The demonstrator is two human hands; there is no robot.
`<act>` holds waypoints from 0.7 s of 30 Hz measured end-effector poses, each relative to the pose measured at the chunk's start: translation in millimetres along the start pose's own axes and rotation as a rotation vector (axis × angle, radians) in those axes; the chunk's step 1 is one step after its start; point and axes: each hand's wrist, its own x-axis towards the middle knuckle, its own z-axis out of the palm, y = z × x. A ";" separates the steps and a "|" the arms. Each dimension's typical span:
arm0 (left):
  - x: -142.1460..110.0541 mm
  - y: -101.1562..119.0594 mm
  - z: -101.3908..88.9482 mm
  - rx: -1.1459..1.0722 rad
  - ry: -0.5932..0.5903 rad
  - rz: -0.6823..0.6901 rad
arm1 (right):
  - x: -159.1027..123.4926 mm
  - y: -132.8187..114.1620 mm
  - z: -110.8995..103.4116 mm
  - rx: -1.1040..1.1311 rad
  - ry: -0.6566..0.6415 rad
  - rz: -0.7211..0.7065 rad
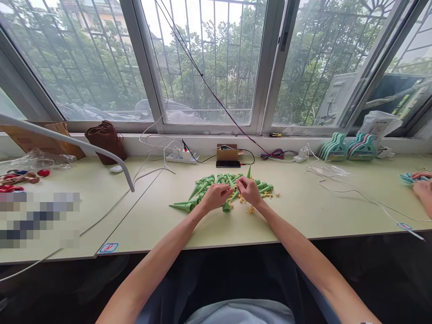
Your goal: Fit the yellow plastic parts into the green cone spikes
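Over a pile of green cone-shaped plastic spikes (204, 183), my two hands are close together with their fingertips facing. My left hand (218, 196) is closed in a pinch; what sits between its fingertips is too small to make out. My right hand (249, 191) is also pinched closed, and its fingers hide what they hold. Just beyond it, a green spike tip (249, 172) points away from me; I cannot tell whether the hand grips that spike. Small yellow plastic pieces (250, 209) lie scattered beside the pile, mostly to the right.
Behind the pile are a black phone (228, 164) and a small cardboard box (227, 153). White cables (354, 191) cross the table on both sides. Mint-green hanger-shaped items (334, 147) stand at the back right. Another person's hand (422, 189) works at the right edge, near a brown pouch-free corner.
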 end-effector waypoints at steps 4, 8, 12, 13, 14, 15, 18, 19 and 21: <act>-2.3 3.2 1.1 -0.017 -0.080 0.029 | 0.8 0.0 -0.6 -0.032 0.032 0.016; -4.5 7.2 3.3 -0.006 -0.156 0.064 | 1.0 1.1 -0.4 -0.053 0.043 0.020; -6.2 11.5 5.0 0.022 -0.226 0.066 | 0.4 0.7 -0.4 -0.060 0.043 0.007; -6.5 12.3 5.2 0.031 -0.235 0.067 | 0.4 0.5 -0.3 -0.064 0.043 0.005; -6.6 13.0 5.3 0.041 -0.240 0.068 | 0.3 0.3 -0.3 -0.068 0.044 0.004; -6.7 13.6 5.2 0.048 -0.244 0.069 | 0.3 0.0 -0.3 -0.072 0.045 0.004; -6.4 14.9 4.9 0.052 -0.249 0.071 | 0.4 -0.9 -0.4 -0.083 0.049 0.006; -6.3 15.2 4.8 0.049 -0.249 0.068 | 0.4 -1.4 -0.5 -0.086 0.049 0.005; -6.1 15.7 4.6 0.046 -0.254 0.058 | 0.2 -2.5 -1.0 -0.087 0.045 0.002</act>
